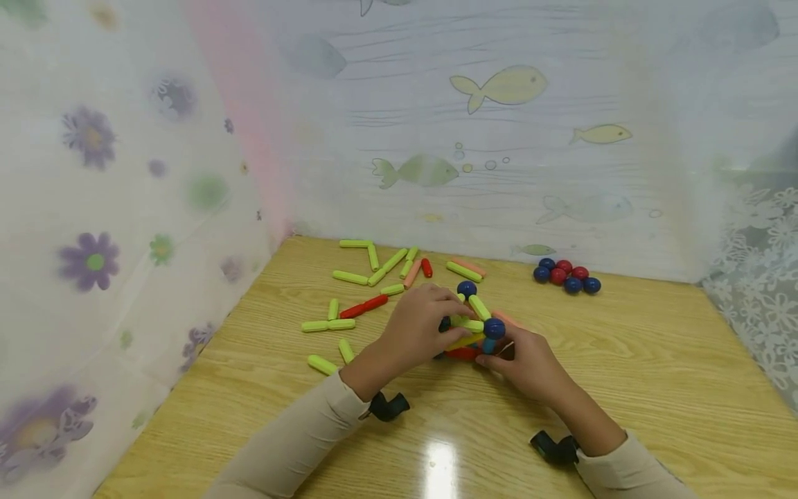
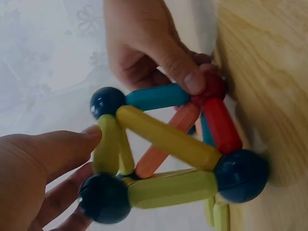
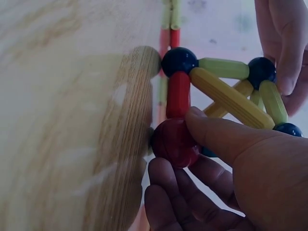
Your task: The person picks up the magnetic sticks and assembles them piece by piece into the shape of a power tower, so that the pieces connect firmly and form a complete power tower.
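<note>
A box-like frame of magnetic sticks and balls stands on the table between both hands, with blue balls (image 2: 240, 176) at several corners. Yellow sticks (image 2: 168, 137) run diagonally across it, and light green, teal, red and orange sticks form other edges. My left hand (image 1: 420, 322) holds the frame's upper left side, thumb against a light green stick (image 2: 107, 151); its other fingers are partly hidden behind. Low on the right side, my right hand (image 1: 533, 360) pinches a red ball (image 3: 174, 143) between thumb and fingers, near a red stick (image 3: 178, 96).
Loose light green sticks (image 1: 328, 325), red sticks (image 1: 364, 307) and orange ones lie scattered on the left and back of the wooden table (image 1: 623, 360). Blue and red balls (image 1: 559, 276) are grouped at the back right. A patterned curtain (image 1: 399, 125) borders the table.
</note>
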{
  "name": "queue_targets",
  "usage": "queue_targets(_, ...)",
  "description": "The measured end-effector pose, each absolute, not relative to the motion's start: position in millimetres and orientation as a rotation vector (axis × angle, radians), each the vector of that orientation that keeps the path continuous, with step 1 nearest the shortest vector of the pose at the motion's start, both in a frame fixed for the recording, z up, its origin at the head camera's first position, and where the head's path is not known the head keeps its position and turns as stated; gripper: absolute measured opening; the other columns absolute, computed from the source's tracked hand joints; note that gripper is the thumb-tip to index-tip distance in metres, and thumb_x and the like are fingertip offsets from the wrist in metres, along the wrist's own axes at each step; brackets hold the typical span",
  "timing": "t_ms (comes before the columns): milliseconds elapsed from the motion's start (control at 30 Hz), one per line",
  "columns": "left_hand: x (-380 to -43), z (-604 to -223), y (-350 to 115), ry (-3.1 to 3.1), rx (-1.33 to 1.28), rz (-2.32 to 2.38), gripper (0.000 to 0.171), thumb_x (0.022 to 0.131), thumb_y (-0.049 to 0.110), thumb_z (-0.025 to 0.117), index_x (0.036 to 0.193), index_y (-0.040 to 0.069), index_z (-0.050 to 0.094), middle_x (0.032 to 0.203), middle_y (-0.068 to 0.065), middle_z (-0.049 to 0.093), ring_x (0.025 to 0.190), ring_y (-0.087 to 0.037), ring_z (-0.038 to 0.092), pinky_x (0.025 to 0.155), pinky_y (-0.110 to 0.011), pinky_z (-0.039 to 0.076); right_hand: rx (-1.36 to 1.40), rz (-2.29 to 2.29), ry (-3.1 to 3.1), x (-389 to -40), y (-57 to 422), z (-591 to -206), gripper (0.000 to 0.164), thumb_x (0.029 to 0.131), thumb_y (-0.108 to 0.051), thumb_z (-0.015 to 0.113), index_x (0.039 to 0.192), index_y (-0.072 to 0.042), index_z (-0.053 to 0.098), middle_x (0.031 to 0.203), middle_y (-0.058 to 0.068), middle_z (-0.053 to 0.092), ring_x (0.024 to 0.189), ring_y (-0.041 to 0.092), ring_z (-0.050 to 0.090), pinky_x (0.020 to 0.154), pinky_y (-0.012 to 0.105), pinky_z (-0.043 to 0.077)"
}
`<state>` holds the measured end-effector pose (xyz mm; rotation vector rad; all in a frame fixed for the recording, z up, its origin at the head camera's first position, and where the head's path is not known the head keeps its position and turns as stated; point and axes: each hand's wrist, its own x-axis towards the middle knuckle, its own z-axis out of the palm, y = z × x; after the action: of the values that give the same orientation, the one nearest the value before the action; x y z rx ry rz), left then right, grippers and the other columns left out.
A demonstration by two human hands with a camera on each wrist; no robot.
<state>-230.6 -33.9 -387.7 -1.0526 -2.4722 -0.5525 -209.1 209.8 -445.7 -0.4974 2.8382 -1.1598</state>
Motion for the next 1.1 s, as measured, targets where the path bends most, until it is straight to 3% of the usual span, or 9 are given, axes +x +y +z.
queue_targets(33, -232.1, -385.9, -36.6, -2.477, -1.055, -0.595, 0.025, 0.089, 0.041, 0.082, 0.110, 0.026, 0.081, 0.108, 0.010, 0.075, 0.103, -0.011, 0.067, 0.096, -0.033, 0.053, -0.498, -1.163, 2.836, -209.2, 210.3, -445.9, 0.025, 0.089, -0.030, 0.084, 0.106, -0.019, 0.069, 0.091, -0.003, 0.072, 0.077, 0.010, 0.069, 0.068, 0.027, 0.056)
queue_targets(167, -232.7, -375.5, -57.6, -2.525, -0.992, -0.824, 0.026, 0.090, 0.035, 0.083, 0.112, 0.022, 0.080, 0.111, 0.008, 0.074, 0.106, -0.013, 0.068, 0.096, -0.036, 0.055, -0.485, -1.161, 2.827, -209.8, 209.9, -446.5, 0.023, 0.088, -0.031, 0.085, 0.100, -0.021, 0.068, 0.090, -0.004, 0.071, 0.077, 0.010, 0.068, 0.068, 0.027, 0.055)
queue_targets(233, -233.5, -371.6, -74.1, -2.555, -0.931, -0.930, 0.025, 0.090, 0.031, 0.083, 0.113, 0.022, 0.079, 0.112, 0.007, 0.074, 0.104, -0.015, 0.069, 0.094, -0.038, 0.056, -0.474, -1.160, 2.819, -210.3, 208.9, -446.4, 0.023, 0.088, -0.031, 0.085, 0.098, -0.021, 0.067, 0.090, -0.004, 0.071, 0.077, 0.011, 0.068, 0.069, 0.027, 0.055)
queue_targets(267, -234.1, -371.0, -83.6, -2.573, -0.893, -0.982, 0.024, 0.090, 0.029, 0.083, 0.113, 0.022, 0.079, 0.112, 0.007, 0.074, 0.102, -0.016, 0.069, 0.085, -0.037, 0.058, -0.468, -1.159, 2.817, -210.5, 208.4, -446.2, 0.023, 0.088, -0.031, 0.085, 0.097, -0.020, 0.067, 0.090, -0.004, 0.070, 0.078, 0.011, 0.067, 0.069, 0.028, 0.055)
queue_targets(333, -238.1, -373.0, -104.3, -2.613, -0.816, -1.061, 0.021, 0.091, 0.026, 0.082, 0.111, 0.022, 0.078, 0.109, 0.007, 0.074, 0.097, -0.015, 0.069, 0.080, -0.038, 0.058, -0.459, -1.153, 2.816, -210.9, 207.8, -445.9, 0.023, 0.088, -0.032, 0.085, 0.096, -0.020, 0.067, 0.090, -0.004, 0.070, 0.079, 0.011, 0.067, 0.070, 0.028, 0.055)
queue_targets(467, -252.6, -389.8, -146.1, -2.730, -0.586, -1.164, 0.012, 0.094, 0.025, 0.079, 0.105, 0.023, 0.079, 0.100, 0.007, 0.074, 0.091, -0.014, 0.069, 0.074, -0.037, 0.057, -0.444, -1.143, 2.817, -210.4, 207.8, -445.4, 0.023, 0.087, -0.032, 0.085, 0.097, -0.020, 0.068, 0.090, -0.004, 0.070, 0.080, 0.011, 0.067, 0.071, 0.028, 0.055)
queue_targets(700, -278.0, -421.5, -200.8, -2.884, -0.256, -1.113, 0.024, 0.097, 0.020, 0.074, 0.117, 0.008, 0.075, 0.114, -0.009, 0.073, 0.104, -0.029, 0.068, 0.084, -0.045, 0.058, -0.435, -1.145, 2.815, -208.0, 210.2, -445.9, 0.023, 0.088, -0.032, 0.085, 0.099, -0.021, 0.069, 0.092, -0.004, 0.070, 0.081, 0.012, 0.066, 0.072, 0.029, 0.056)
queue_targets(900, -283.8, -428.5, -220.7, -2.948, -0.089, -1.036, 0.030, 0.098, 0.024, 0.074, 0.121, 0.005, 0.072, 0.121, -0.018, 0.068, 0.112, -0.036, 0.064, 0.089, -0.050, 0.056, -0.442, -1.147, 2.810, -208.1, 210.5, -445.7, 0.023, 0.088, -0.032, 0.084, 0.100, -0.020, 0.069, 0.092, -0.004, 0.070, 0.082, 0.012, 0.066, 0.072, 0.029, 0.055)
queue_targets(1100, -288.5, -429.8, -223.7, -3.000, -0.058, -1.004, 0.031, 0.096, 0.025, 0.075, 0.120, 0.005, 0.072, 0.117, -0.017, 0.069, 0.107, -0.035, 0.065, 0.088, -0.050, 0.055, -0.437, -1.148, 2.805, -208.6, 211.0, -445.1, 0.023, 0.088, -0.033, 0.084, 0.100, -0.020, 0.069, 0.093, -0.003, 0.070, 0.082, 0.012, 0.066, 0.073, 0.030, 0.056)
